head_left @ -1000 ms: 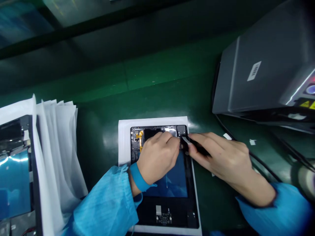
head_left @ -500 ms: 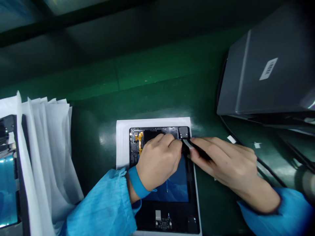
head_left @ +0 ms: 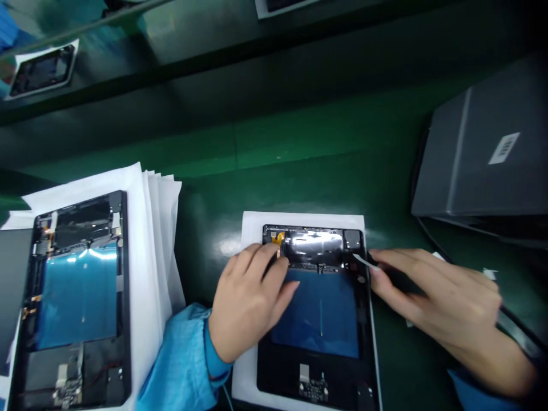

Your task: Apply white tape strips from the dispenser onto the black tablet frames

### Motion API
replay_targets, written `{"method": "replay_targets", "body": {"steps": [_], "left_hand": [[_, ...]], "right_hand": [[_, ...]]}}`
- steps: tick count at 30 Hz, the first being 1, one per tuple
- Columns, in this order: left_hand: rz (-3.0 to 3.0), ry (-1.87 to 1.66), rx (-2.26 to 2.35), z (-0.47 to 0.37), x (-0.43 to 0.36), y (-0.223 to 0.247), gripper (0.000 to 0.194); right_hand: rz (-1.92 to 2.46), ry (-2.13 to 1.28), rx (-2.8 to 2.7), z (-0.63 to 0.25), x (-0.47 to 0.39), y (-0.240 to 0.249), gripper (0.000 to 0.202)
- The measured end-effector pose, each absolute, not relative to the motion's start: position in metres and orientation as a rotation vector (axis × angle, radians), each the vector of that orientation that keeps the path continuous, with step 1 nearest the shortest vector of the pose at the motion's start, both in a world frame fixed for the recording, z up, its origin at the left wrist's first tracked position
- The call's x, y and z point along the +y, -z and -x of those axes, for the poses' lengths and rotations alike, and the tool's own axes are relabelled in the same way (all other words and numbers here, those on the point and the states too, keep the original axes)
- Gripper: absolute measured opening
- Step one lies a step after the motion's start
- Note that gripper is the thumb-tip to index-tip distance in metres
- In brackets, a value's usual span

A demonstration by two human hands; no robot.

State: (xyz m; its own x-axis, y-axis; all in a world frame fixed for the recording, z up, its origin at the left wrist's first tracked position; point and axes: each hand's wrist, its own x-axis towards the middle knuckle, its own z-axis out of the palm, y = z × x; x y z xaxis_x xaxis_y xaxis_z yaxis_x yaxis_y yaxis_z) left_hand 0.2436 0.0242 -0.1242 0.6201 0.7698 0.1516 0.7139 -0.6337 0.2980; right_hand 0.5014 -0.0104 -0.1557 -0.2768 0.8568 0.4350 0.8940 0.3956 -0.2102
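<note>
An opened tablet with its insides bare lies on a white sheet. A shiny black panel spans its upper part, with a blue film-covered area below. My left hand rests over its upper left, fingers curved near an orange flex cable and thumb apart; it holds nothing visible. Beyond the tablet's right edge, my right hand pinches a thin pale strip between thumb and forefinger. The strip's free end reaches over the tablet's upper right, below a square black part. Whether it touches is unclear.
To the left, a second opened tablet lies on stacked white sheets. A grey box-shaped device with a label stands at right, its black cable trailing behind my right hand. Another tablet sits on the raised ledge at back left.
My left hand has shifted left off the shiny panel, and its fingers have loosened. My right hand still pinches the strip, slightly farther from the tablet. The view has swung left.
</note>
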Motion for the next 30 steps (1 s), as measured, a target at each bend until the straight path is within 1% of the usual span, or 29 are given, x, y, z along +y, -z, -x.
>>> {"method": "replay_targets", "body": {"steps": [3,6,8,11,14,16,21,25,30], "left_hand": [[-2.656,-0.365,1.230,-0.228,0.030,0.138,0.029],[-2.643,-0.377,1.216,-0.226,0.033,0.149,0.028],[-2.627,-0.383,1.208,-0.227,0.033,0.151,0.027],[-2.618,-0.391,1.212,-0.228,0.033,0.150,0.027],[-2.621,-0.393,1.220,-0.228,0.034,0.150,0.026],[-2.628,-0.398,1.218,-0.229,0.034,0.150,0.026],[-2.627,-0.369,1.234,-0.232,0.034,0.149,0.024],[-2.608,-0.343,1.242,-0.234,0.036,0.148,0.025],[-2.608,-0.350,1.230,-0.233,0.038,0.148,0.026]], "right_hand": [[1.516,0.116,-2.203,-0.499,-0.017,0.156,0.021],[1.532,0.038,-2.217,-0.497,-0.029,0.163,0.024],[1.540,-0.013,-2.238,-0.495,-0.036,0.168,0.031],[1.531,0.008,-2.279,-0.493,-0.040,0.172,0.043],[1.526,0.024,-2.316,-0.494,-0.038,0.174,0.050],[1.528,0.018,-2.346,-0.495,-0.036,0.173,0.049],[1.580,0.066,-2.409,-0.490,-0.033,0.169,0.036],[1.634,0.129,-2.438,-0.486,-0.032,0.164,0.034],[1.563,0.114,-2.416,-0.489,-0.031,0.164,0.030]]}}
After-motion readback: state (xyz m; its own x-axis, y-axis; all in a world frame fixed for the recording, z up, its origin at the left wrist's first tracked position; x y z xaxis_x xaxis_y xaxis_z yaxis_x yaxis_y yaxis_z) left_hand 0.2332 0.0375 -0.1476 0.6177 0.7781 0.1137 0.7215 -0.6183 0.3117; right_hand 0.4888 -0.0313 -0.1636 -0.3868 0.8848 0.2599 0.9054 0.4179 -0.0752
